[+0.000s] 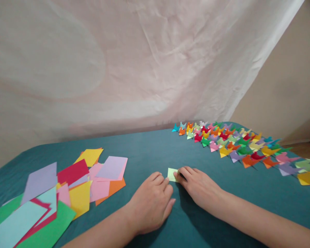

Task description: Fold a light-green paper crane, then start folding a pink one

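A small light green piece of paper (172,174) lies at the middle of the table, between my two hands. Its right edge is pinched between the thumb and fingers of my right hand (195,182). My left hand (153,201) is curled, palm down, with a fingertip at the paper's lower left corner and the thumb sticking out below. The undersides of the left fingers are hidden. Whether the paper is folded, I cannot tell for sure.
Loose paper squares in several colours, such as a red sheet (73,172) and a green sheet (48,229), overlap on the left. Rows of small folded paper birds (225,151) stand on the right of the teal tablecloth (142,151). Pale fabric (134,69) hangs behind.
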`<state>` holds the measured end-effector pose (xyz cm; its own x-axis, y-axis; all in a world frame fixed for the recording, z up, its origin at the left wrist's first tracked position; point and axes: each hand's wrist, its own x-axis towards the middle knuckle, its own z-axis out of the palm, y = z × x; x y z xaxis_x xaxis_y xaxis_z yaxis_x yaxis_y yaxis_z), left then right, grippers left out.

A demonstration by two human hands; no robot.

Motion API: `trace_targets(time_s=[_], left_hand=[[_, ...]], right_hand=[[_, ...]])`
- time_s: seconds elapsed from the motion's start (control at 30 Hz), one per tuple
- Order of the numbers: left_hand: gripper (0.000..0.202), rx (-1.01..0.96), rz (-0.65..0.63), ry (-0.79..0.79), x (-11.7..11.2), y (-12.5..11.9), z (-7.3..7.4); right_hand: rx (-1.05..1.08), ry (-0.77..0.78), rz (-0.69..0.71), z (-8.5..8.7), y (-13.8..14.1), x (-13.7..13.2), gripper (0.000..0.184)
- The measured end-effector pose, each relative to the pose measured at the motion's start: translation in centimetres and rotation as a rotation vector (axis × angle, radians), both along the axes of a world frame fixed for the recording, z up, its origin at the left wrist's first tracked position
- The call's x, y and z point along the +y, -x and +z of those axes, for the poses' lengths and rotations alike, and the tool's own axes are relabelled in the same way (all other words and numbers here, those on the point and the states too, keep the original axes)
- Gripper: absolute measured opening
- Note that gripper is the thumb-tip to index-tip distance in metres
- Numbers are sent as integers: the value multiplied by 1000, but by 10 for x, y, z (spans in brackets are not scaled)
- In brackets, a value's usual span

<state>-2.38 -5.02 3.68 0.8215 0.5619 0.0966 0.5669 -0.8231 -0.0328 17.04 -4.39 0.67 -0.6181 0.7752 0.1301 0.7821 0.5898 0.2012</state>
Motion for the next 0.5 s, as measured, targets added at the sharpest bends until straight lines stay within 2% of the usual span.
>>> trace_targets(time_s=[0.33,0.5], left_hand=[[23,-17,-23,-20,1,0,0],[20,-80,12,-45,2,0,-8]], right_hand=[[22,13,-3,0,-1,5,17],[189,24,-13,-2,-4,13,20]])
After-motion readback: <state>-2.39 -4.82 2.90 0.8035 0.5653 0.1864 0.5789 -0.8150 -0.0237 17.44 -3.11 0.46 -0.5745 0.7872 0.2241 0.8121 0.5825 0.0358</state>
